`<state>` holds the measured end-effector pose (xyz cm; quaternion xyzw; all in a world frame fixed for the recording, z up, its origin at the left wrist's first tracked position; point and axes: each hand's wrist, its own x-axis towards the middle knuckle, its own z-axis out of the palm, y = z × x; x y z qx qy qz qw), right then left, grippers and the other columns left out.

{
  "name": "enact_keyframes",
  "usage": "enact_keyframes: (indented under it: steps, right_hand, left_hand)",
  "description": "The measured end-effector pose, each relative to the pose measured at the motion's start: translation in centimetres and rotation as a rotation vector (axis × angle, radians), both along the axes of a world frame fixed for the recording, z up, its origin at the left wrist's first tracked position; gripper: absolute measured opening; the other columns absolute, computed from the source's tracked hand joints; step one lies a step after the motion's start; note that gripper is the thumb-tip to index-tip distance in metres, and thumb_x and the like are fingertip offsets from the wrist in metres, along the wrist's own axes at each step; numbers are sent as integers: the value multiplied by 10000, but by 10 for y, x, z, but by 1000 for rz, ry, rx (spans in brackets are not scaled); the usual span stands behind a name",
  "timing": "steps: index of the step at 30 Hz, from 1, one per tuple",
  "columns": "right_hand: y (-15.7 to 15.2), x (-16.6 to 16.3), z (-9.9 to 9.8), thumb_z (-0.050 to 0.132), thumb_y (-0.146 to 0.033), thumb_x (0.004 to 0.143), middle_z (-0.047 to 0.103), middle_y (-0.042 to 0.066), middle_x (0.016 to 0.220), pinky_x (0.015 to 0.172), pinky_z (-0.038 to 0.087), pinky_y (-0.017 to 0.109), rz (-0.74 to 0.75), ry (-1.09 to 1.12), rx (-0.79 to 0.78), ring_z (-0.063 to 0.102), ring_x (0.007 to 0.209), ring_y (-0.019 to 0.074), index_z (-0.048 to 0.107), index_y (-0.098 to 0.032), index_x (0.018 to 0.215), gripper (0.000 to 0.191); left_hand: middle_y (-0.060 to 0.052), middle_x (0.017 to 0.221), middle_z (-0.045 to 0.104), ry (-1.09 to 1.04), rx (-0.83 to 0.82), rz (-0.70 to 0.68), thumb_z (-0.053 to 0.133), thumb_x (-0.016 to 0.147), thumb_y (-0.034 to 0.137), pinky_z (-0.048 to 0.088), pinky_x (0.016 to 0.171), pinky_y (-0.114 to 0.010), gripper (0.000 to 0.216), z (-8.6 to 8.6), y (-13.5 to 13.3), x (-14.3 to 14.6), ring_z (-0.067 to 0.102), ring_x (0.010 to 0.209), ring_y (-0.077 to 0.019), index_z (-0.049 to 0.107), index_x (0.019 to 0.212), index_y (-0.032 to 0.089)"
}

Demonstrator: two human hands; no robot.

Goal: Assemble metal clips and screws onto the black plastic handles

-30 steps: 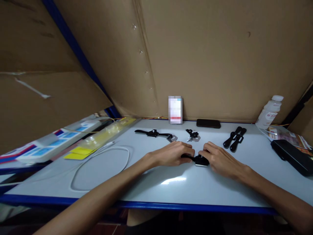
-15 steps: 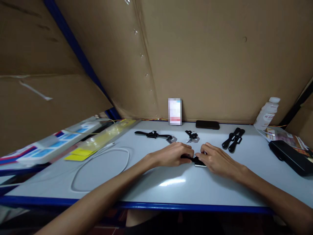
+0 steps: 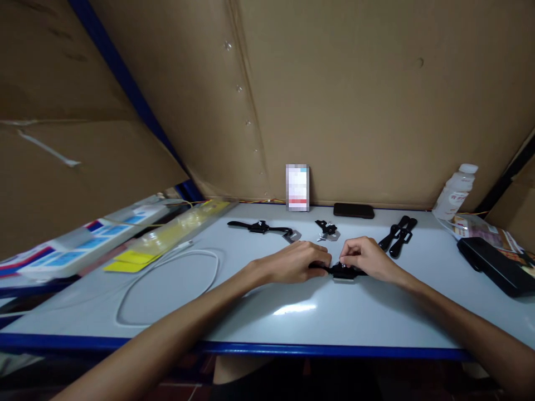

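Note:
My left hand is closed around one handle of a black spokeshave, which lies just above the table top. A pale blade edge shows along the spokeshave's near side. My right hand pinches a small silvery screw at the top of its middle; the fingertips partly hide it. Beyond my left hand lies another spokeshave with a loose metal plate at its right end. Small black and silver parts lie past my hands. Two black spokeshave bodies rest together on the right.
A lit phone leans on the cardboard wall, with a dark flat phone-like object beside it. At right are a bottle and a black case. On the left lie a white cable, yellow packaging and a power strip.
My right hand has lifted off the right side of the spokeshave and now pinches at the top of its middle, uncovering the body and blade. My left hand keeps its hold.

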<state>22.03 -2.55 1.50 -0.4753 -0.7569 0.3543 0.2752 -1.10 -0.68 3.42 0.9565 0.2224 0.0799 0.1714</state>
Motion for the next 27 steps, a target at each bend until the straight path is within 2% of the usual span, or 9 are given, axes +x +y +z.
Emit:
enact_keyframes:
  steps: [5, 8, 11, 14, 17, 20, 23, 25, 27]
  right_hand:
    - [-15, -2, -2, 614, -133, 891, 664, 29, 765, 647, 354, 289, -38, -368, 403, 551, 700, 162, 602, -190, 731, 171]
    - [-22, -7, -9, 532, -136, 920, 681, 60, 782, 631, 328, 305, -54, -516, 515, 559, 705, 180, 617, -184, 771, 178]
    - [-21, -9, -12, 531, -137, 896, 652, 38, 674, 584, 278, 308, -113, -548, 465, 509, 605, 160, 590, -192, 658, 251]
    - [-16, -6, -6, 563, -174, 910, 616, 10, 624, 579, 293, 292, -172, -408, 412, 484, 577, 144, 605, -195, 647, 267]
    - [-12, -3, 0, 644, -197, 890, 623, -27, 650, 609, 365, 262, -81, -154, 339, 499, 587, 125, 706, -205, 820, 93]
    - [-9, -5, 0, 657, -124, 836, 635, -37, 657, 627, 399, 255, 3, -38, 251, 519, 592, 115, 736, -206, 814, 115]
    - [-7, -6, -2, 634, -77, 808, 631, -27, 623, 625, 403, 263, -53, -64, 218, 530, 590, 121, 710, -191, 723, 162]
    - [-8, -4, -3, 634, -93, 820, 640, -12, 634, 624, 395, 276, -95, -150, 266, 528, 597, 130, 694, -191, 697, 168]
    - [-11, -2, -2, 625, -124, 849, 655, 8, 673, 630, 383, 290, -66, -250, 354, 527, 614, 137, 673, -193, 656, 210]
  left_hand:
    - [-38, 879, 686, -19, 8, -7, 555, 937, 173, 418, 684, -299, 138, -2, 1, 0, 629, 769, -175, 687, 898, 189]
    - [-34, 863, 674, -7, 17, -7, 573, 931, 170, 417, 683, -293, 113, -3, 1, -1, 627, 772, -178, 676, 887, 187]
    - [-30, 871, 674, -4, 13, -4, 580, 932, 162, 416, 687, -289, 104, -3, 1, -1, 629, 776, -176, 675, 898, 186]
    - [-28, 877, 675, -6, 9, -3, 575, 931, 152, 417, 692, -289, 113, -2, 0, -1, 633, 779, -175, 681, 913, 189]
    - [-31, 880, 678, -10, 12, -9, 571, 929, 157, 414, 691, -295, 120, -2, 0, -2, 632, 776, -178, 685, 919, 191]
    - [-36, 883, 678, -8, 8, -6, 565, 930, 169, 410, 677, -295, 122, -2, 0, -2, 627, 769, -178, 682, 904, 191]
    - [-38, 874, 669, 3, 2, 2, 556, 941, 183, 411, 671, -292, 130, -1, 0, -1, 620, 770, -178, 680, 901, 190]
    - [-39, 876, 667, 6, -1, 3, 552, 945, 185, 415, 679, -295, 133, -1, 0, -1, 618, 774, -178, 680, 909, 189]
    - [-41, 885, 671, 9, -7, 2, 554, 944, 180, 417, 685, -297, 130, 0, -1, -1, 620, 780, -179, 681, 916, 186]
